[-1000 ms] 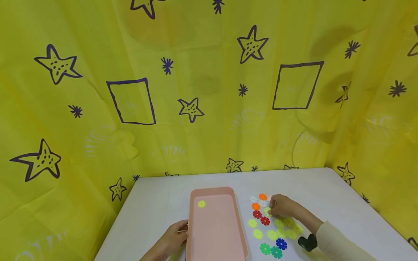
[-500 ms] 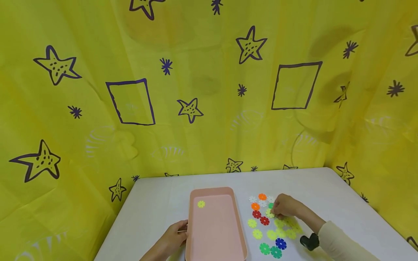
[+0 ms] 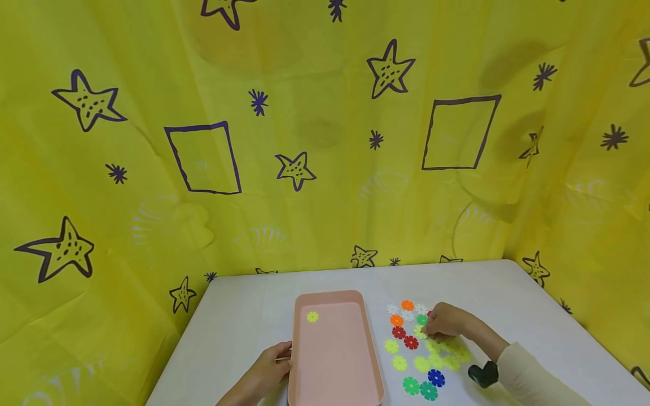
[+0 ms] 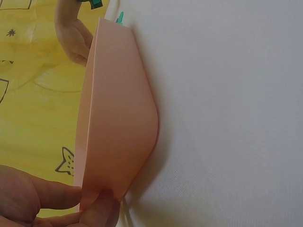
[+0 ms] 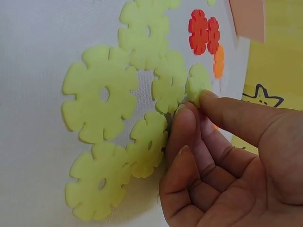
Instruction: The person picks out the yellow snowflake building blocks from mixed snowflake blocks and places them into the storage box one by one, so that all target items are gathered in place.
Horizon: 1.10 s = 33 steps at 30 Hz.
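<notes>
My left hand (image 3: 271, 366) grips the left wall of a pink tray (image 3: 335, 295), thumb and fingers on either side of its rim in the left wrist view. One yellow snowflake disc (image 3: 312, 317) lies inside near the tray's far end. Right of the tray, my right hand (image 3: 447, 322) is low over the loose discs. Its thumb and index finger pinch the edge of a yellow snowflake disc (image 5: 198, 81). Several other yellow discs (image 5: 100, 93) lie flat or overlapping beside the fingers. A green disc (image 3: 422, 320) shows just left of the hand.
Around the hand lie red (image 3: 411, 342), orange (image 3: 396, 320) and white discs (image 3: 392, 309). Nearer me are a blue disc (image 3: 436, 378) and two green discs (image 3: 420, 388). A yellow star-patterned curtain (image 3: 325, 141) stands behind the white table (image 3: 244, 304).
My right hand has shifted slightly right with the pinched yellow disc, uncovering the green disc, a white one and a bit of red. The left hand has stayed on the tray.
</notes>
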{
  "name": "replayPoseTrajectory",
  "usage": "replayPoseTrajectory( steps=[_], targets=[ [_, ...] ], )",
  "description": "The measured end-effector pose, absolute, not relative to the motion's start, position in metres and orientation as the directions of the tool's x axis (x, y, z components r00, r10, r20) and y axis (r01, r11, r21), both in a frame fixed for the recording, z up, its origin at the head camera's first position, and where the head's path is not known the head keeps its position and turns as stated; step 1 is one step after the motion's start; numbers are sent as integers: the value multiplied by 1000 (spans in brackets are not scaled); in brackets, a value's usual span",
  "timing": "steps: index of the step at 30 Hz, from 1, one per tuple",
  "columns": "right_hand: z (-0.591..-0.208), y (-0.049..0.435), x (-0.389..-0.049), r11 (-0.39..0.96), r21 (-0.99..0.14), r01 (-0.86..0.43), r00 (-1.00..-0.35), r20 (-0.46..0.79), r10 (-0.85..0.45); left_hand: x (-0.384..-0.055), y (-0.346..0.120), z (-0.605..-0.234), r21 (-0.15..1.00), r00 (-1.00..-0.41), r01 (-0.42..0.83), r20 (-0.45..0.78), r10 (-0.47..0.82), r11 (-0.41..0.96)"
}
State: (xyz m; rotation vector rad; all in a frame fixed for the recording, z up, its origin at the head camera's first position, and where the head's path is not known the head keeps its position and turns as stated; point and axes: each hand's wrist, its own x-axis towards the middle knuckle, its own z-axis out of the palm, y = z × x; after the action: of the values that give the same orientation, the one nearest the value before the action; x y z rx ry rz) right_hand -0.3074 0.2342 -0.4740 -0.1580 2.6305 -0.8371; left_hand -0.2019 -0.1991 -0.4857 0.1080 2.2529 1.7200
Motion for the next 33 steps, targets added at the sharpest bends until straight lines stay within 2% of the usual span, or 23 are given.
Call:
replayPoseTrajectory(
  steps=[8, 17, 25, 33],
  targets=[
    [-470, 238, -308, 790, -611, 39, -906, -356, -230, -202, -199, -486, 951, -951, -127, -197, 237, 282],
    [-459, 240, -317, 687, -726, 30, -884, -340, -321, -202, -200, -485, 952, -949, -132, -202, 241, 275],
    [-442, 215, -330, 615, -785, -69, -869, -256, -424, -202, -202, -484, 952, -949, -136, -204, 239, 273],
    [-423, 174, -342, 549, -834, -55, -843, -256, -473, -204, -201, -488, 957, -951, -125, -191, 245, 263]
  ],
)
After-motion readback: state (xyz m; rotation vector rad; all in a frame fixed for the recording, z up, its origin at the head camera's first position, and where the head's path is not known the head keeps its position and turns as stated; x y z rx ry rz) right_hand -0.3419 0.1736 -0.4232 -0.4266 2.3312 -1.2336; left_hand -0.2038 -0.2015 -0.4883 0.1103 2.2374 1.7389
